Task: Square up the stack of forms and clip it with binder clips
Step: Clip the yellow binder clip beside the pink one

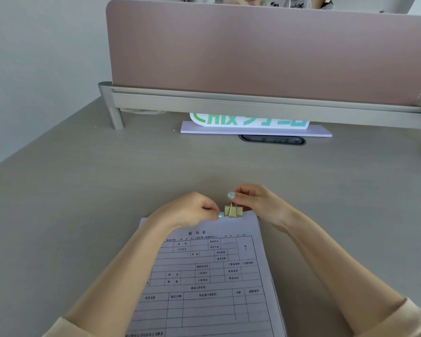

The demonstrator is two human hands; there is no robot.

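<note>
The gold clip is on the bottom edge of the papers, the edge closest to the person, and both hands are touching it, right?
Not quite. The head view shows the gold clip on the top edge of the papers, the edge farthest from the person. The rest holds: the left hand touches its side and the right hand pinches its wire handles.
</note>
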